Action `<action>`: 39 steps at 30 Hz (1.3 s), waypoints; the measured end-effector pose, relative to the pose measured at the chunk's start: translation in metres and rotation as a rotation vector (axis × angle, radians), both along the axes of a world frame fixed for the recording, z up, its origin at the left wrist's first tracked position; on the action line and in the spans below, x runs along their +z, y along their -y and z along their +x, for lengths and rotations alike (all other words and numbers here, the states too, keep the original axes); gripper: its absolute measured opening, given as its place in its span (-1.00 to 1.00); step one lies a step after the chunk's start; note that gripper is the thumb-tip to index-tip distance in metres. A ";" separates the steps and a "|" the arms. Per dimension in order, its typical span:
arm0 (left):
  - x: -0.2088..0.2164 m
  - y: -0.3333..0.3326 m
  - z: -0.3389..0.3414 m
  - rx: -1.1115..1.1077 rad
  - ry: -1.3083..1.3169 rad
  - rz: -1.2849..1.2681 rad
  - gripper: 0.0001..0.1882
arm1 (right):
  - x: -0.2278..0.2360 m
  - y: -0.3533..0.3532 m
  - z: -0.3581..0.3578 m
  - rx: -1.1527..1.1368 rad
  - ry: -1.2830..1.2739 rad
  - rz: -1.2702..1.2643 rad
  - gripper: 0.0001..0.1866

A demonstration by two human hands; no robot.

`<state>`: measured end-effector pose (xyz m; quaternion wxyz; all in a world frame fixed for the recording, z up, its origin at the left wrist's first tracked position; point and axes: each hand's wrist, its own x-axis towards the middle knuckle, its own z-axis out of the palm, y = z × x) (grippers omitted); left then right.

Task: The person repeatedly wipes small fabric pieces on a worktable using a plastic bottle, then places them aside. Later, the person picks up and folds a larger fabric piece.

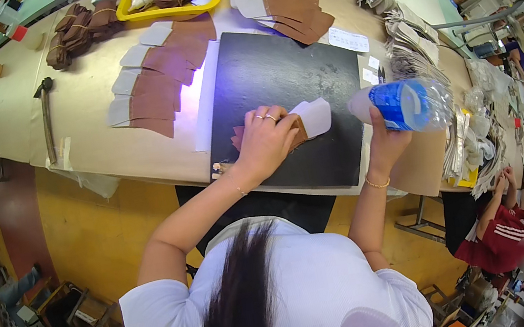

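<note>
On board [301, 65], brown pieces [300, 137] under curled left grip [266, 140], hold unclear; right grip [388, 141] clasps one bottle [401, 107].

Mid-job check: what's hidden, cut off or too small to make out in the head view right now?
In the head view:
- Brown-and-white pieces: partly hidden under the left hand, so I can't count them.
- Right hand: some fingers hidden by the bottle.
- Yellow tray: far side cut off by the upper edge.
- White card: marks too small to read.
</note>
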<state>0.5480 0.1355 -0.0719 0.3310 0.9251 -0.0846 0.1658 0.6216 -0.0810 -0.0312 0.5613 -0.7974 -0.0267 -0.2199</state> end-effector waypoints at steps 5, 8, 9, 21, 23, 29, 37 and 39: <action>-0.002 0.007 0.003 -0.059 0.066 -0.061 -0.87 | 0.003 0.006 -0.002 -0.022 0.031 0.081 -0.48; 0.005 0.005 0.005 -0.095 0.011 -0.084 -0.84 | -0.003 0.011 0.003 -0.021 0.100 0.091 -0.49; 0.009 0.001 0.008 -0.088 -0.085 -0.182 -0.82 | -0.005 0.011 0.005 -0.031 0.096 0.115 -0.45; 0.012 -0.127 0.061 0.267 -0.198 -1.675 -0.43 | -0.005 0.021 -0.002 -0.067 0.025 0.190 -0.46; 0.006 -0.145 0.082 0.383 0.017 -1.643 -0.41 | -0.003 0.021 -0.002 -0.050 0.029 0.189 -0.47; -0.006 -0.190 0.104 1.150 0.014 -0.529 0.03 | 0.007 0.018 -0.007 -0.008 0.041 0.252 -0.47; 0.002 -0.051 0.016 0.262 0.191 -0.137 -0.37 | 0.003 -0.007 -0.009 0.052 -0.021 0.255 -0.42; 0.006 -0.022 -0.008 -0.098 0.146 -0.054 -0.61 | 0.005 -0.026 -0.013 0.128 -0.006 0.259 -0.43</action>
